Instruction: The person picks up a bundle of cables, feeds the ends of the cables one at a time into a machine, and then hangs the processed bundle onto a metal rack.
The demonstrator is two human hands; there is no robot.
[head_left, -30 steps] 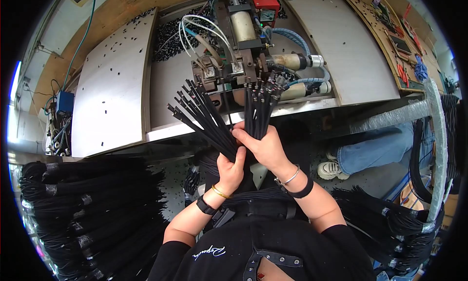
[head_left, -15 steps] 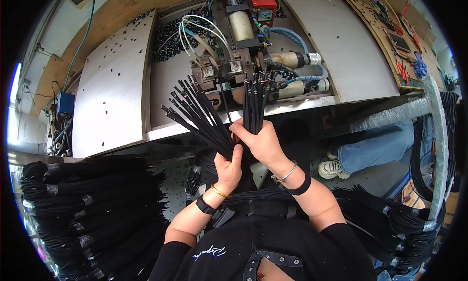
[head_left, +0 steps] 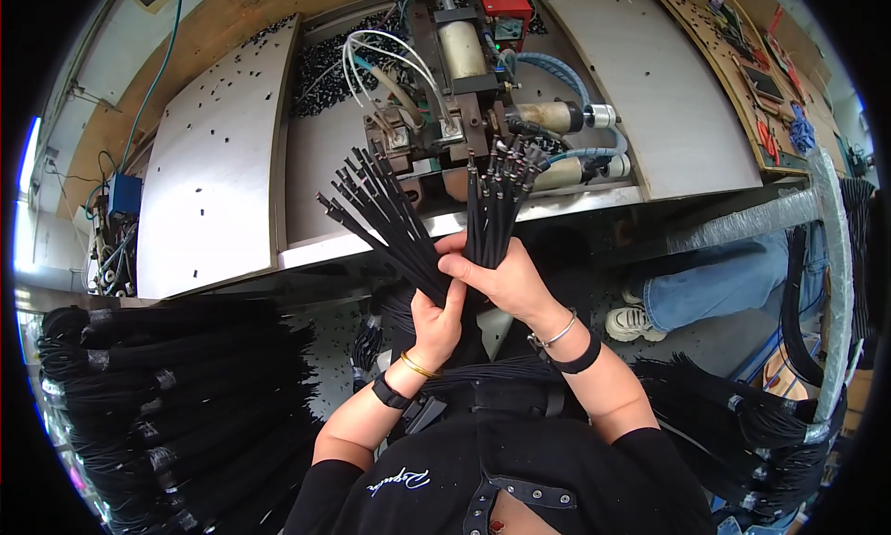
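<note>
left hand [head_left: 436,322]: clasping fanned bundle of thin black cords [head_left: 376,210] | right hand [head_left: 501,275]: gripping upright black cords with metal tips [head_left: 497,196], now raised closer to grey metal press machine [head_left: 455,99] just above | feeding seems underway

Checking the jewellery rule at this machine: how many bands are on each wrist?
4. Left wrist: a gold bangle and a black band. Right wrist: a silver bangle and a black band. Sleeves may hide more.
</note>
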